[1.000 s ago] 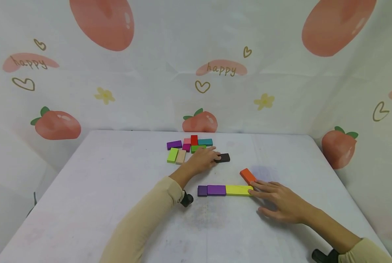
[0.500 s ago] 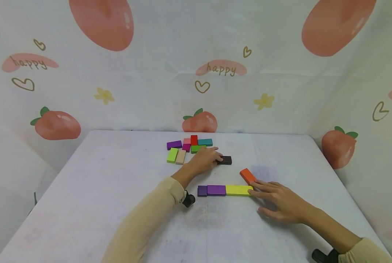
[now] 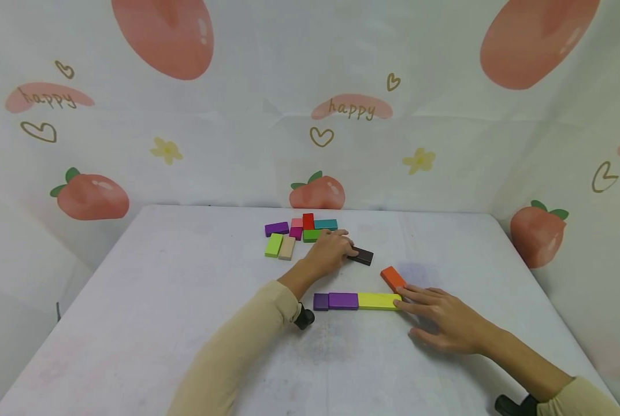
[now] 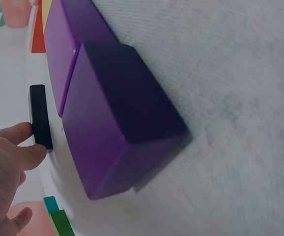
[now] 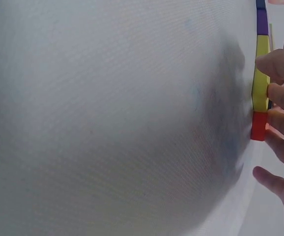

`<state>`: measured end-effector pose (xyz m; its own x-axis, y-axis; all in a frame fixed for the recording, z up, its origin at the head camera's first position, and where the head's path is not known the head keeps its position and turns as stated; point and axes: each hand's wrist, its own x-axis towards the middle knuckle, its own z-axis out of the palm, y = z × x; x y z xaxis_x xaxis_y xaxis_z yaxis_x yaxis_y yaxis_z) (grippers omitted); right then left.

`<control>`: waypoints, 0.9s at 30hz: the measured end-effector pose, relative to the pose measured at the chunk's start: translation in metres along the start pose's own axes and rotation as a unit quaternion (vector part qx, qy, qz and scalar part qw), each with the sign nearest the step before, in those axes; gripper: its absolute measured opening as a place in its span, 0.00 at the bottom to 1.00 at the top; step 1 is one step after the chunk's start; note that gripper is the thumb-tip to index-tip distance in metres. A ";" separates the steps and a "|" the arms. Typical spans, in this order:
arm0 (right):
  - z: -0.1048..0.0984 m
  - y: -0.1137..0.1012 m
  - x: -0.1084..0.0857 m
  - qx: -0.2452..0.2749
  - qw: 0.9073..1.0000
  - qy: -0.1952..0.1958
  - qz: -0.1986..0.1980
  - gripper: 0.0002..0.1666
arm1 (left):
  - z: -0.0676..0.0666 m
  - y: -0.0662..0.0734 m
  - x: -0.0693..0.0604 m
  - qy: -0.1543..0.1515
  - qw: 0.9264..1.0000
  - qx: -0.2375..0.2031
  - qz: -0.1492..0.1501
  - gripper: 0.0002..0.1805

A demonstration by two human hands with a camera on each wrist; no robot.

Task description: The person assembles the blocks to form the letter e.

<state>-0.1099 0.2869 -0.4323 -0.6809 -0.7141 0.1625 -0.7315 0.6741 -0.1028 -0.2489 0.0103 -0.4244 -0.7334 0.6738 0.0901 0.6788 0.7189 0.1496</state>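
My left hand (image 3: 332, 251) pinches the near end of a black block (image 3: 362, 256) between thumb and finger on the table; the left wrist view also shows this grip on the black block (image 4: 40, 115). My right hand (image 3: 442, 318) lies with fingers outstretched, fingertips at the end of a yellow block (image 3: 377, 301) and the lower end of a slanted orange block (image 3: 393, 279). Left of the yellow block, a purple block (image 3: 343, 301) and a short dark purple block (image 3: 321, 301) continue a straight row.
Behind the left hand lies a loose group of blocks, including a lime one (image 3: 274, 245), a beige one (image 3: 286, 248), a green one (image 3: 312, 236), a teal one (image 3: 326, 224) and a red one (image 3: 308, 221). A printed cloth (image 3: 237, 162) hangs behind the white table (image 3: 133, 323).
My left hand has moved slightly right, sliding the black block away from the group. The block has turned, its right end now pointing nearer me. My right hand has stayed put.
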 end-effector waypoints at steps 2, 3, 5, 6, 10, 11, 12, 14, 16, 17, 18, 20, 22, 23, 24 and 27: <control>0.000 0.000 0.000 0.001 1.000 -0.002 0.001 0.33 | 0.001 0.001 0.001 -0.004 1.000 -0.001 -0.002 0.16; 0.000 0.000 0.000 0.002 1.000 -0.003 0.001 0.33 | 0.002 0.001 0.002 -0.005 1.000 -0.001 -0.002 0.16; 0.000 0.000 0.000 0.003 1.000 -0.003 0.003 0.33 | 0.002 0.002 0.002 -0.008 1.000 -0.004 -0.004 0.17; 0.000 0.000 0.000 0.004 1.000 -0.003 0.003 0.32 | 0.002 0.002 0.003 -0.009 1.000 -0.004 -0.004 0.17; 0.000 0.000 0.000 0.005 1.000 -0.003 0.004 0.32 | 0.000 0.004 0.003 -0.009 1.000 -0.008 -0.006 0.17; 0.000 0.000 0.000 0.004 1.000 -0.001 0.002 0.32 | 0.001 0.004 0.003 -0.009 1.000 -0.010 -0.006 0.17; 0.000 0.000 0.000 0.003 1.000 0.002 0.000 0.32 | 0.001 0.004 0.003 -0.009 1.000 -0.011 -0.006 0.17; 0.001 0.000 0.000 0.002 1.000 0.008 -0.004 0.32 | 0.002 0.005 0.004 -0.008 1.000 -0.015 -0.008 0.17; 0.001 0.001 0.000 0.001 1.000 0.016 -0.010 0.32 | 0.002 0.005 0.005 -0.010 1.000 -0.021 -0.011 0.17; 0.001 0.001 0.000 0.001 1.000 0.017 -0.011 0.32 | 0.003 0.005 0.005 -0.011 1.000 -0.025 -0.012 0.18; 0.001 0.001 0.000 0.001 1.000 0.019 -0.011 0.32 | 0.003 0.006 0.005 -0.011 0.999 -0.030 -0.012 0.17; 0.001 0.001 0.000 0.001 1.000 0.018 -0.010 0.32 | 0.003 0.007 0.006 -0.014 0.999 -0.039 -0.013 0.18; 0.002 0.001 0.001 0.000 1.000 0.016 -0.008 0.32 | 0.003 0.007 0.006 -0.016 0.999 -0.045 -0.012 0.18; 0.001 0.001 0.001 0.000 1.000 0.015 -0.006 0.32 | 0.003 0.007 0.006 -0.017 0.999 -0.047 -0.012 0.18; 0.001 0.001 0.001 -0.001 1.000 0.013 -0.006 0.32 | 0.003 0.008 0.007 -0.018 0.999 -0.049 -0.011 0.18; 0.001 0.001 0.001 0.001 1.000 0.010 -0.005 0.31 | 0.005 0.008 0.007 -0.017 0.999 -0.049 -0.008 0.18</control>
<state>-0.1116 0.2863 -0.4330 -0.6725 -0.7169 0.1837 -0.7384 0.6665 -0.1025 -0.2483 0.0221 -0.4274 -0.7414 0.6688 0.0540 0.6590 0.7105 0.2468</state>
